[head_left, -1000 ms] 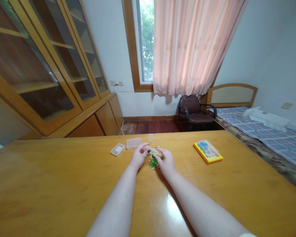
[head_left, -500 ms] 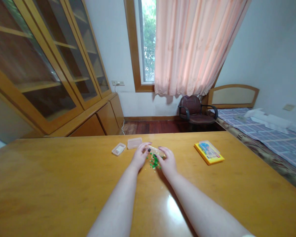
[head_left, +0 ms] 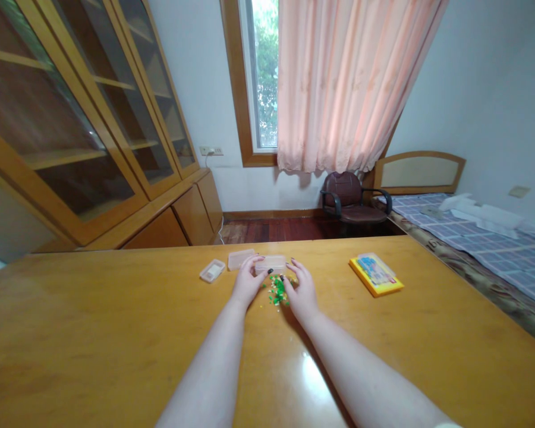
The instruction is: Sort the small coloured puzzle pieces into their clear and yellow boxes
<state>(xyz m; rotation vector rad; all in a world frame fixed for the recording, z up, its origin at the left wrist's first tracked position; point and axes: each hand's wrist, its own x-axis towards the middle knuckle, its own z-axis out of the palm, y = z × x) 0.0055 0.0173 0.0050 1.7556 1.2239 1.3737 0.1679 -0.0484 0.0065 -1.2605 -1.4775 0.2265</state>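
Note:
A heap of small green and yellow pieces point(head_left: 276, 292) lies on the wooden table point(head_left: 116, 333) between my two hands. My left hand point(head_left: 248, 282) pinches the left end of a small clear plastic box point(head_left: 271, 264), which lies level just beyond the heap. My right hand point(head_left: 302, 288) rests beside the heap at its right, fingers loosely spread and pointing toward the box, holding nothing.
A clear lid point(head_left: 241, 258) and a second small clear box point(head_left: 213, 271) lie to the left of my hands. A yellow box with a coloured card point(head_left: 376, 274) lies to the right. Beyond the table stand a glass-door cabinet point(head_left: 84, 119), a chair point(head_left: 350, 199) and a bed point(head_left: 481, 238).
The clear box was tilted over the heap between both hands; it now lies level farther back, held only by my left hand. My right hand has come off it.

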